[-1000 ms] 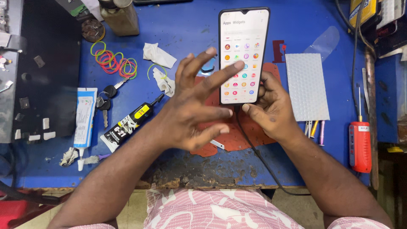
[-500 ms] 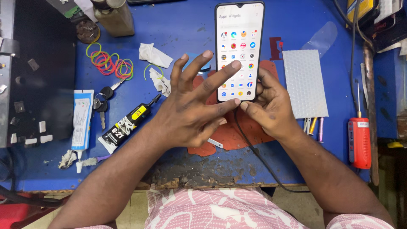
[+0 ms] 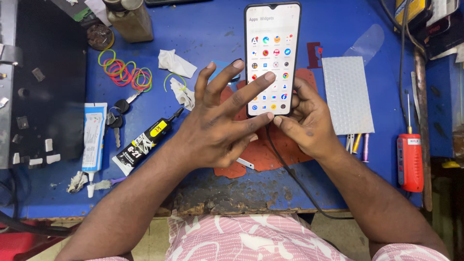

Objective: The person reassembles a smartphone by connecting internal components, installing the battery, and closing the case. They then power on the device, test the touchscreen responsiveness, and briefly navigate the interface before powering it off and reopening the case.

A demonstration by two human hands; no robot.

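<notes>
My right hand [image 3: 309,118] grips the lower end of a black smartphone [image 3: 273,43] held upright over the blue workbench [image 3: 208,34]. Its lit screen shows a grid of round coloured icons. My left hand [image 3: 220,125] is spread open, with one fingertip touching the left part of the screen. A black cable [image 3: 295,179] runs from the phone's bottom toward the bench's front edge. A red mat [image 3: 263,150] lies under both hands.
Black glue tube [image 3: 145,141], white tube [image 3: 93,137], keys [image 3: 116,118], coloured rubber bands [image 3: 123,72] and crumpled tissue [image 3: 174,63] lie left. A bubble-textured sheet [image 3: 347,94], pens [image 3: 357,145] and red screwdriver [image 3: 410,154] lie right. A black tray [image 3: 46,82] stands far left.
The phone has shifted slightly up and left in view. The screen has changed to a different grid of icons. My left fingers stay at the screen.
</notes>
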